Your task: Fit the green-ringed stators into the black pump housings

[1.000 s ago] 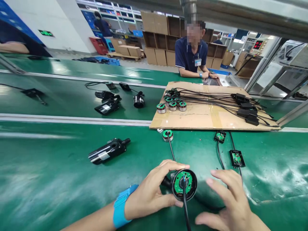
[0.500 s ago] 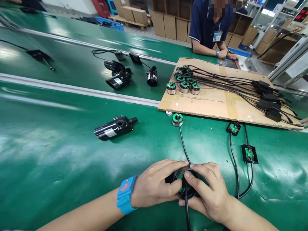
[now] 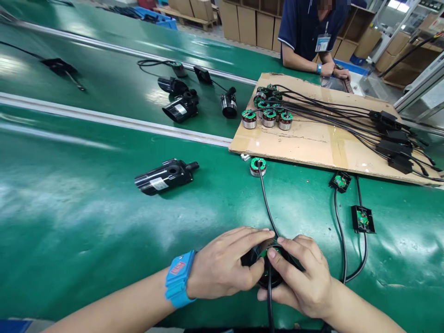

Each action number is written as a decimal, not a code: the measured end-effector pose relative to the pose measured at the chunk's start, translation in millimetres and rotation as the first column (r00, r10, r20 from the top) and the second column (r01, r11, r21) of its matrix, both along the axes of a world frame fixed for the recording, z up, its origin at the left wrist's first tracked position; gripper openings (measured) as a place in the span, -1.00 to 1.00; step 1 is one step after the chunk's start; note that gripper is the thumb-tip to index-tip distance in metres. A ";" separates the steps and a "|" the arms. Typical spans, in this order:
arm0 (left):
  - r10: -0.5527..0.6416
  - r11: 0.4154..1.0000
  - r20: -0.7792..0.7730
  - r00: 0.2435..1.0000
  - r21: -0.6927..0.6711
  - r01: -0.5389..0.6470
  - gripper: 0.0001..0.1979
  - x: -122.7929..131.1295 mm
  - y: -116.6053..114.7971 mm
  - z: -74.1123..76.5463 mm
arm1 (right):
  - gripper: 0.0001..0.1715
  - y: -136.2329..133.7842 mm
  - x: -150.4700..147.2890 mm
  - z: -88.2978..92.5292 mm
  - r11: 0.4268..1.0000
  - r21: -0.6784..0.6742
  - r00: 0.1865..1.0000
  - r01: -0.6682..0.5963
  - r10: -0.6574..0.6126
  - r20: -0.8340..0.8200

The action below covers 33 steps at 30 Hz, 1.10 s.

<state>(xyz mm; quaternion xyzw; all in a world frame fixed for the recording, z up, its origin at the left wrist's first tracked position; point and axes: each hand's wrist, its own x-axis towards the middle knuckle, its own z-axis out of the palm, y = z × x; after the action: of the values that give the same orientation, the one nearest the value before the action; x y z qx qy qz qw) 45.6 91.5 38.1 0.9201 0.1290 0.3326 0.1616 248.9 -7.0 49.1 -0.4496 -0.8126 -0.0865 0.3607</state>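
A round black motor housing (image 3: pixel 276 281) is held between my two hands near the front of the bench, its opening facing me. Inside it a green circuit board shows in part, and a black cable (image 3: pixel 269 303) comes out toward me. My left hand (image 3: pixel 222 266), with a blue wrist strap (image 3: pixel 180 279), grips the left side, thumb and finger at the opening. On the right side my right hand (image 3: pixel 305 277) wraps the housing, thumb pressing at the rim. Fingers hide much of the opening. Just beyond lies a stator with a green board (image 3: pixel 258 167), its cable running toward my hands.
Left on the green bench (image 3: pixel 86 222) lies another black housing (image 3: pixel 166 176). A cardboard sheet (image 3: pixel 308 143) bears several stators and cabled black boxes. Two open control boxes (image 3: pixel 362 219) with cables lie right. Across the bench a person (image 3: pixel 308 41) leans on their forearms.
My view has tilted down a little, so the bench things appear slightly higher. Both hands keep their hold on the housing, with only small finger shifts at the opening.
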 end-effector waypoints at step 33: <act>-0.125 0.989 0.165 0.978 -0.063 0.137 -0.58 1.0 7.7 -16.8 | -0.74 2.7 -3.0 -15.0 0.981 -0.115 0.899 -0.157 0.093 -0.428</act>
<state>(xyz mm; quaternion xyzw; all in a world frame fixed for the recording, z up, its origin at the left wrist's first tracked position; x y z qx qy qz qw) 46.6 99.2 21.3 0.8902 0.0670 0.3892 0.2272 245.9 -4.2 34.1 -0.4297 -0.7471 0.0958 0.4980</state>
